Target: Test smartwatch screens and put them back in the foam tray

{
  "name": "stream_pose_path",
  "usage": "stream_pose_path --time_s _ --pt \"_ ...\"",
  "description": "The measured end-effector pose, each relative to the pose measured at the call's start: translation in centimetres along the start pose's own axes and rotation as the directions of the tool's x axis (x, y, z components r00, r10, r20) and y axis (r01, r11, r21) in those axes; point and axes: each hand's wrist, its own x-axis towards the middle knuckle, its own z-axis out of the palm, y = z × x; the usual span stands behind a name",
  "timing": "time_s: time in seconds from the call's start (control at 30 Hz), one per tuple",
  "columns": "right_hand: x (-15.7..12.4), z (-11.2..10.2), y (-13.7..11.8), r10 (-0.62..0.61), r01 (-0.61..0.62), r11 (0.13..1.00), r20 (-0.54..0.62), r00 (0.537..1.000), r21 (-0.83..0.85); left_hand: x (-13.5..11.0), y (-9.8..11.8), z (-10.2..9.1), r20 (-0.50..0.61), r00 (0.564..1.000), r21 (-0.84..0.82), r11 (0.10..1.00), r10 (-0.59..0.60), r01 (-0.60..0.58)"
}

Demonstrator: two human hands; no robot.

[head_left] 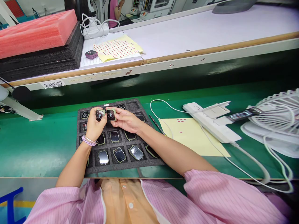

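My left hand (95, 126) grips a smartwatch body (99, 115) with its screen lit. Close beside it, my right hand (125, 119) pinches a second smartwatch body (110, 114), also lit, with a pale green case. Both are held above a dark grey foam tray (93, 168) divided into square pockets. Several more watch bodies lie in the pockets, among them one with a reflective screen (136, 152) and one with a dark screen (114, 136). My hands and forearms hide part of the tray's back rows.
Right of the tray are a pen (157, 125), a yellow sheet (193, 137), a white power strip (210, 121) with cables, and a white fan (277, 115). A raised shelf (187, 40) behind holds pink foam (37, 32), black foam and a dotted sticker sheet (118, 48).
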Motion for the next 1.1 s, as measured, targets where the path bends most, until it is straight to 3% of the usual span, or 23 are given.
stream_pose_path --time_s 0.43,1.1 --pt "-0.16 0.21 -0.05 -0.024 0.024 1.0 0.005 1.0 -0.009 -0.1 0.07 -0.1 0.052 0.999 0.004 1.0 -0.006 0.006" --pt "-0.16 0.27 -0.14 -0.023 0.023 0.999 0.014 1.0 -0.036 -0.07 0.37 0.0 0.039 0.999 -0.009 1.0 -0.009 0.009"
